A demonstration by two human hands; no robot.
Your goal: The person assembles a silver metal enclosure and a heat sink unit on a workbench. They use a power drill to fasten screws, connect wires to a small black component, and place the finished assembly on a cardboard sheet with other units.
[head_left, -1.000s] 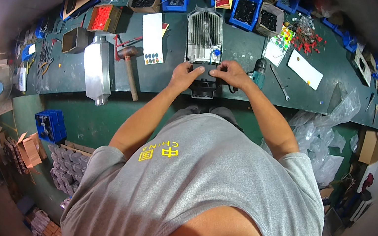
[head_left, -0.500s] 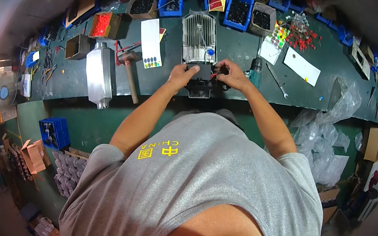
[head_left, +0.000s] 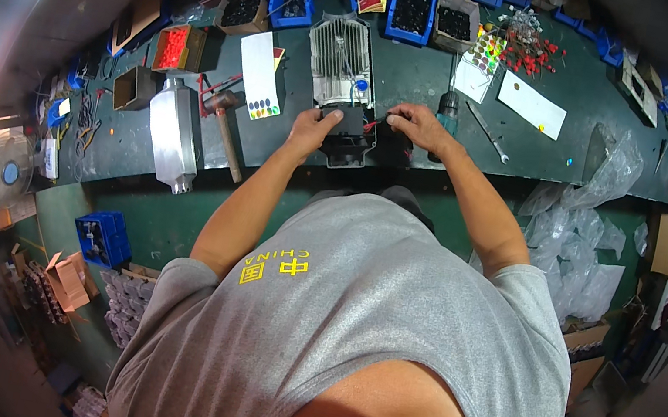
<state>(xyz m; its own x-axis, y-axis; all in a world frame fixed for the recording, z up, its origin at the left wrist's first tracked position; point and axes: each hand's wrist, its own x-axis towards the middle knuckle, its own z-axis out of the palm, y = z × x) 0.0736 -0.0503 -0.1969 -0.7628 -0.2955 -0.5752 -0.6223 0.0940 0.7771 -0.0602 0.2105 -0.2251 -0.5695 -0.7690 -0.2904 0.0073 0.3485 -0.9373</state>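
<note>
On the bench before me lies a grey finned metal housing point(head_left: 340, 55), with a blue round part point(head_left: 361, 86) on its inside. A black box-like part point(head_left: 352, 121) sits at its near end. My left hand point(head_left: 309, 128) grips that part's left side, thumb on top. To its right, my right hand point(head_left: 417, 125) is closed in a pinch at the end of a thin wire point(head_left: 373, 123) coming from the black part. The wire's end is hidden by the fingertips. Close beyond that hand is a green power drill point(head_left: 447, 120).
A hammer point(head_left: 228, 129) and a silver metal housing point(head_left: 172, 133) lie at left. Blue bins point(head_left: 411, 11) of small dark parts line the back. A wrench point(head_left: 488, 133), white sheets point(head_left: 532, 105) and crumpled clear plastic point(head_left: 585, 215) are at right.
My right hand has moved away from the black part, to the right, its fingers still pinched. My left hand stays on the black part. The whole view has shifted slightly.
</note>
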